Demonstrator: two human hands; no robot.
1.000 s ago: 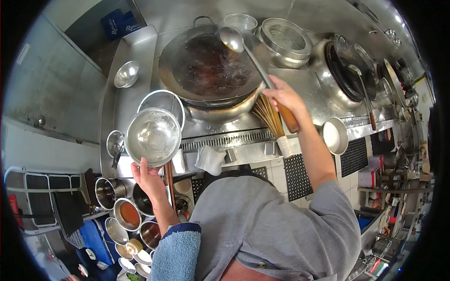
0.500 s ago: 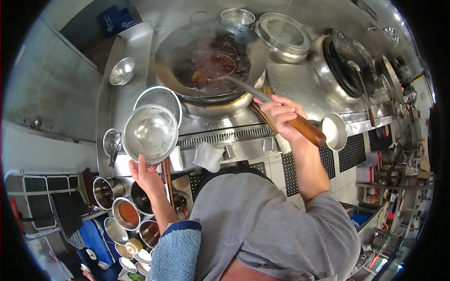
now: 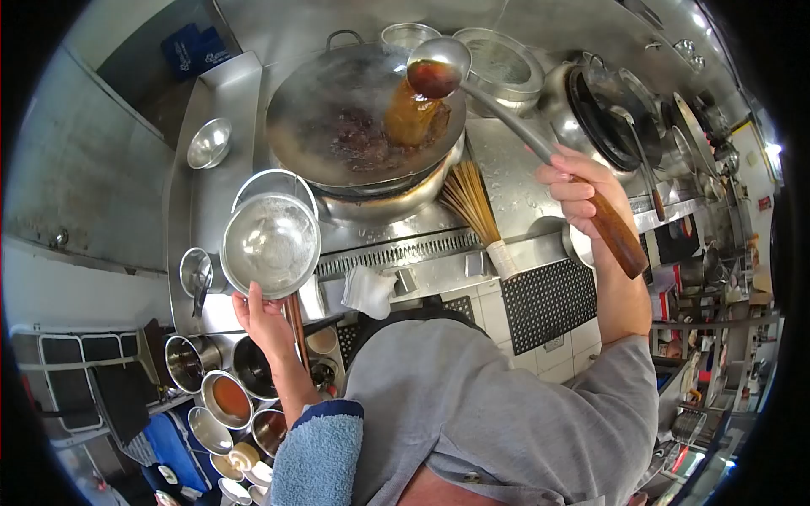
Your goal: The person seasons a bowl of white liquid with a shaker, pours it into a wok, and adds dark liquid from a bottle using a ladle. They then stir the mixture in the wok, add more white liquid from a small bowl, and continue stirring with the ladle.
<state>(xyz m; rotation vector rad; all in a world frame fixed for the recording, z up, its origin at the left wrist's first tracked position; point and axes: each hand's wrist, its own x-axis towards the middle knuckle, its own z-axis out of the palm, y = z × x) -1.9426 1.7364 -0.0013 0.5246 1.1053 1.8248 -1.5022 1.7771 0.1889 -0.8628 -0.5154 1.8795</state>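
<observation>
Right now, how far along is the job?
Looks done: the ladle is loaded, its red-brown liquid above the wok. In hand: the right hand holds the ladle, the left hand a metal bowl. Apparently remaining: dark, steaming contents in the wok.

ladle point(image 3: 453, 56) raised from wok point(image 3: 291, 126), now holding reddish liquid point(image 3: 433, 78), right hand point(image 3: 584, 184) farther right

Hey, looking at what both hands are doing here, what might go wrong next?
Reddish liquid could slop from the ladle if the right hand tilts it. The steaming wok might splash or scald. The left hand grips the metal bowl near its edge, so it may tip.
</observation>
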